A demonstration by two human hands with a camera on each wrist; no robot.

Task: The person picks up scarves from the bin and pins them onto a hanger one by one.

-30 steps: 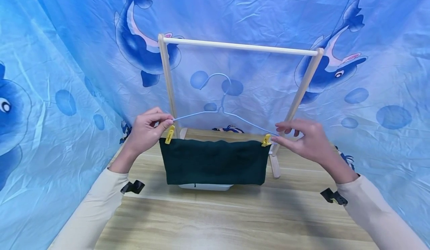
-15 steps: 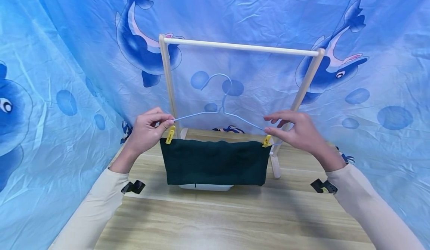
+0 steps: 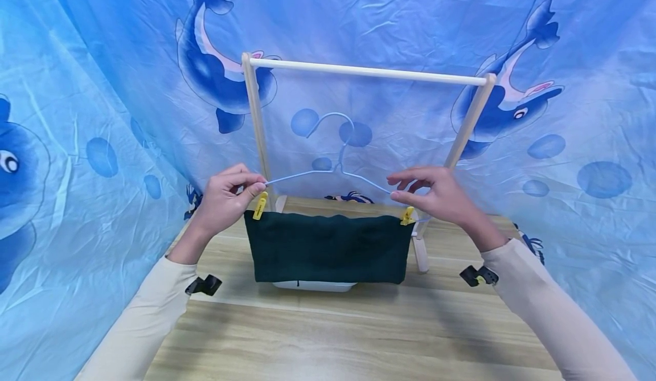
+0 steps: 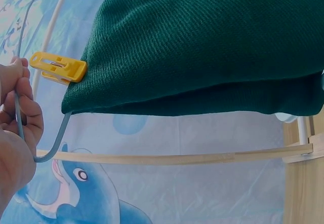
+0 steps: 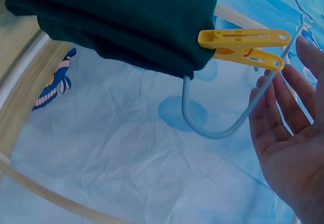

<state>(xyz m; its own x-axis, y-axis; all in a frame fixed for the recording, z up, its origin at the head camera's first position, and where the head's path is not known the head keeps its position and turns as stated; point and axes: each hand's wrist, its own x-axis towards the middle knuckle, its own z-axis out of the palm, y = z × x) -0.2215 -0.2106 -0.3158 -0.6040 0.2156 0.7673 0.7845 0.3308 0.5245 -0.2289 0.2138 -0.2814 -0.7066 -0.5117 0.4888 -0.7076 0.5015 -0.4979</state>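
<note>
A pale blue wire hanger [image 3: 314, 171] hangs upright in front of me, its hook at the top. My left hand [image 3: 225, 196] pinches its left shoulder between thumb and fingers. My right hand [image 3: 435, 193] is at the right shoulder, thumb and straight fingers on either side of the wire with a gap between them. Folded over the lower bar is a dark green ribbed cloth [image 3: 330, 247]. A yellow clothespin [image 4: 61, 68] clamps its left corner in the left wrist view. Another yellow clothespin [image 5: 243, 46] grips the right corner in the right wrist view.
Behind the hanger stands a wooden rack with a white crossbar [image 3: 366, 72]. A white object [image 3: 320, 286] on the wooden table [image 3: 307, 335] is mostly hidden under the cloth. A blue curtain [image 3: 400, 22] with dolphin prints encloses the back and sides.
My right hand has moved left along the hanger's right shoulder, away from the right clothespin. The left hand, hanger and cloth have stayed nearly still.
</note>
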